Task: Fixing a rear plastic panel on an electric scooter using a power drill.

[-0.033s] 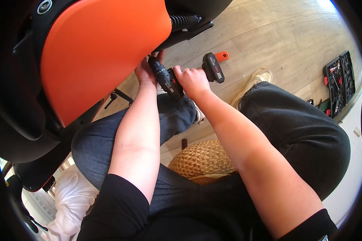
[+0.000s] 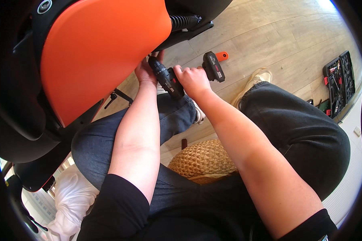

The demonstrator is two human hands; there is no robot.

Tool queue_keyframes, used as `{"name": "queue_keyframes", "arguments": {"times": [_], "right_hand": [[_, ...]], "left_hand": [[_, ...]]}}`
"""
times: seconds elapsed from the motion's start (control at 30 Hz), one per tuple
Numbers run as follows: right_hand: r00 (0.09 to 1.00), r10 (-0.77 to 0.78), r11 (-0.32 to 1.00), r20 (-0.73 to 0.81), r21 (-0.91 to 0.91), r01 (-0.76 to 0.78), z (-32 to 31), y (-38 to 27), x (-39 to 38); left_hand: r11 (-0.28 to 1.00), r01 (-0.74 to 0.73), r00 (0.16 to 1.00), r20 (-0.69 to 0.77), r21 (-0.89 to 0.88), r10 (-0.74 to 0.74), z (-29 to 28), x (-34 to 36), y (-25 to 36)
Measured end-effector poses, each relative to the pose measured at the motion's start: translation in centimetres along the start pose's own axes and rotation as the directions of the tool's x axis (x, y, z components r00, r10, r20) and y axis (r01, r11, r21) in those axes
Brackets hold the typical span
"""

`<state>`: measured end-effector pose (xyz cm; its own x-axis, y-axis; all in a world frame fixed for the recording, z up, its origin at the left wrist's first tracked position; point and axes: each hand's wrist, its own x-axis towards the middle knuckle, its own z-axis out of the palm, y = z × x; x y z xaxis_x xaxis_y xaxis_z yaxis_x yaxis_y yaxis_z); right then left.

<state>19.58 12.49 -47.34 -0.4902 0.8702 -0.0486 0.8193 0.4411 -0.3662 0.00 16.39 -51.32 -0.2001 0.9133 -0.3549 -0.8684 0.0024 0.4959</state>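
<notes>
Orange panel (image 2: 104, 56), smooth and curved, fills the space left of the left hand (image 2: 144, 74); its lower-right edge runs right by those fingers, so tight room that side. White plastic bag (image 2: 74, 193) well below-left of the fingers. Small black lever (image 2: 112, 97) under the panel edge, just below-left of the left fingers. Left fingers mostly hidden behind the drill nose and panel edge; can't tell if they grip anything, maybe there to steady or guide. Black drill (image 2: 165, 78) sits between the two hands, nose up-left toward the panel edge beside the left fingers; can't see whether the tip touches. Right hand (image 2: 194, 82): fingers wrapped around the drill grip, between body and battery, probably so the nose can be aimed from the side. Legs and woven seat (image 2: 205, 160) below the fingers limit space there; person looks seated low to reach under the edge. Right of the right fingers: battery end, an orange piece (image 2: 222, 56) just past it, then a shoe (image 2: 251, 84). Wood-look floor (image 2: 285, 44) up-right gives the most open room. Opened tool case (image 2: 341, 82) far right, well apart from the fingers.
</notes>
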Motion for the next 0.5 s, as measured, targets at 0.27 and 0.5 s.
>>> {"name": "queue_keyframes", "arguments": {"times": [0.27,0.5], "right_hand": [[0.999,0.045,0.997,0.021,0.054,-0.046,0.4,-1.0,-0.3],[0.998,0.025,0.997,0.060,0.074,-0.029,-0.3,-0.4,-0.2]], "left_hand": [[0.993,0.109,0.992,0.066,0.040,-0.111,-0.4,0.4,0.5],[0.999,0.017,0.994,0.108,0.043,-0.021,-1.5,0.5,0.0]]}}
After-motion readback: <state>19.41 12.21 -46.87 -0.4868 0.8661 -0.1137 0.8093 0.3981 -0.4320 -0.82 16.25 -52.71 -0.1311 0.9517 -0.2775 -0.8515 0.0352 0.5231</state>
